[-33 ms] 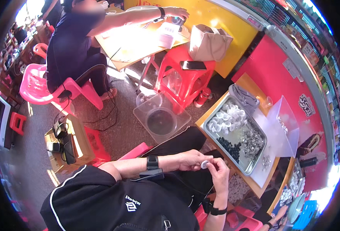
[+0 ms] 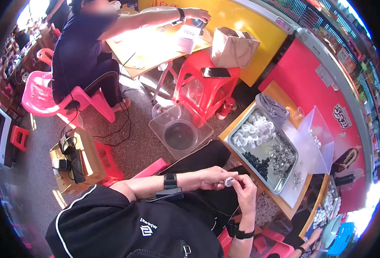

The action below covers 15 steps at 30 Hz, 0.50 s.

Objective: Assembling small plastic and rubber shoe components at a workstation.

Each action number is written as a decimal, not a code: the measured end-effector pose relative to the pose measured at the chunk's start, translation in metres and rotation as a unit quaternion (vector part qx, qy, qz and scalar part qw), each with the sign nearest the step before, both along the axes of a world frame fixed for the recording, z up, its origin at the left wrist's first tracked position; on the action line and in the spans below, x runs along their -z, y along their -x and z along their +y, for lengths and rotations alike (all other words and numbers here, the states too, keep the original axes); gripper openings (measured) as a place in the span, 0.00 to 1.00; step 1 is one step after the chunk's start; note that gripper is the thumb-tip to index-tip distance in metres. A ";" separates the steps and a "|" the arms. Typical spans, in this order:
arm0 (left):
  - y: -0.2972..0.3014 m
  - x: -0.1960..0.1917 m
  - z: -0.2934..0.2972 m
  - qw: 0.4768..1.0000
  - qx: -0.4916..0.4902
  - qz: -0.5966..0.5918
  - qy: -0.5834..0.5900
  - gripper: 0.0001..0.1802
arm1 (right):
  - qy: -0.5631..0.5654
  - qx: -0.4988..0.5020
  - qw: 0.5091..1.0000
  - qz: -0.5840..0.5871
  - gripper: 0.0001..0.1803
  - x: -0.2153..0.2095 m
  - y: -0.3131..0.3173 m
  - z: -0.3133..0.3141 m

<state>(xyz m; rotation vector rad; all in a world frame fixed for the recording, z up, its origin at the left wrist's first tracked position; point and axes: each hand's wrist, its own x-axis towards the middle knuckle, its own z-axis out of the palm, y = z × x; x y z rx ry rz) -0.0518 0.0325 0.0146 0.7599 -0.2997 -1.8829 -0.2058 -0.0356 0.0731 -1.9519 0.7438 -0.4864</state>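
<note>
Above my lap, my left hand (image 2: 214,177) and my right hand (image 2: 245,190) meet fingertip to fingertip. Between them is a small round white plastic piece (image 2: 228,182), pinched by the thumb and fingers of both. How its far side looks is hidden by the fingers. To the right of my hands, a metal tray (image 2: 283,188) on a small wooden table (image 2: 259,184) holds three heaps: clear-white plastic caps or rings (image 2: 254,130), small black parts (image 2: 256,165) and small shiny metal-looking parts (image 2: 282,158).
A grey cloth (image 2: 272,107) and a translucent plastic bin (image 2: 321,142) lie beyond the tray. Ahead stand a red stool (image 2: 205,88) with a phone, and a clear container (image 2: 180,136) on the floor. Another person (image 2: 84,56) sits far left. A cardboard box (image 2: 91,161) holds cables.
The white piece has tilted a little between my fingertips and shows more of its round face. My arms have hardly moved.
</note>
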 end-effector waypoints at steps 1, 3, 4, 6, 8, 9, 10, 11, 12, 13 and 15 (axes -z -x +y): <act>0.003 -0.001 0.007 1.000 0.001 0.001 0.002 0.17 | 0.013 0.000 1.000 -0.007 0.08 0.000 0.001 0.005; -0.001 -0.007 0.010 0.999 0.010 0.045 0.003 0.17 | 0.039 -0.005 0.999 -0.022 0.08 -0.005 -0.003 0.008; -0.001 -0.006 0.011 0.999 0.008 0.039 0.011 0.17 | 0.037 0.002 0.999 -0.021 0.09 -0.007 -0.004 0.012; -0.002 -0.008 0.016 0.999 0.011 0.043 0.015 0.17 | 0.048 0.003 0.999 -0.007 0.08 -0.011 -0.004 0.019; -0.002 -0.009 0.016 0.999 0.005 0.037 0.020 0.17 | 0.044 0.012 0.999 -0.024 0.08 -0.008 -0.007 0.021; -0.005 -0.011 0.016 0.999 0.004 0.031 0.025 0.18 | 0.032 0.025 0.998 -0.040 0.08 -0.004 -0.008 0.020; -0.008 -0.012 0.016 0.999 0.012 0.032 0.032 0.18 | 0.023 0.032 0.999 -0.038 0.08 -0.001 -0.009 0.019; -0.008 -0.013 0.019 0.999 0.013 0.031 0.024 0.18 | 0.005 0.038 0.999 -0.031 0.09 0.001 -0.009 0.021; -0.007 -0.011 0.019 0.999 0.012 0.031 0.014 0.18 | -0.005 0.039 0.999 -0.029 0.09 0.002 -0.009 0.022; -0.006 -0.008 0.018 0.999 0.011 0.032 0.003 0.18 | -0.016 0.040 0.999 -0.027 0.09 0.003 -0.009 0.022; -0.006 -0.001 0.017 0.999 0.010 0.035 -0.003 0.18 | -0.018 0.050 0.998 -0.028 0.09 0.004 -0.012 0.025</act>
